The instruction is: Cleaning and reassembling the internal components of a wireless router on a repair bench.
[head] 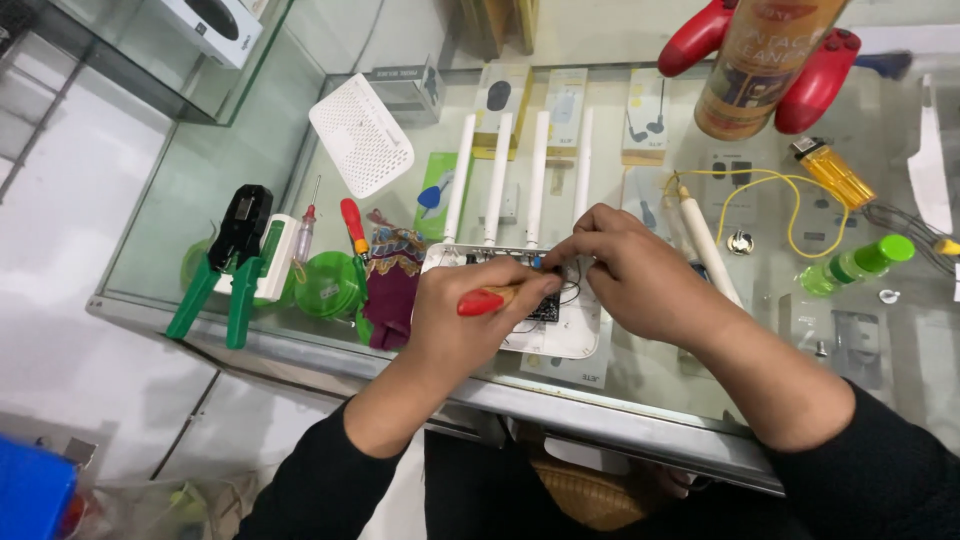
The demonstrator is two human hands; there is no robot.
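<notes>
A white router (560, 335) with its cover off lies on the glass counter (660, 390), several white antennas (497, 180) pointing away from me. My left hand (470, 315) is closed on a red-handled screwdriver (485, 300), its tip over the circuit board (545, 310). My right hand (625, 270) pinches thin black wires at the board's far edge. The white perforated router cover (360, 135) lies at the back left.
Green crimping pliers (230, 265), a small screwdriver (352, 228), a green round case (328, 285) and a purple cloth (392, 285) lie left. A spray can (760, 65), red game controller (815, 80), yellow lighter (832, 172), yellow wire (790, 210) and green bottle (855, 265) sit right.
</notes>
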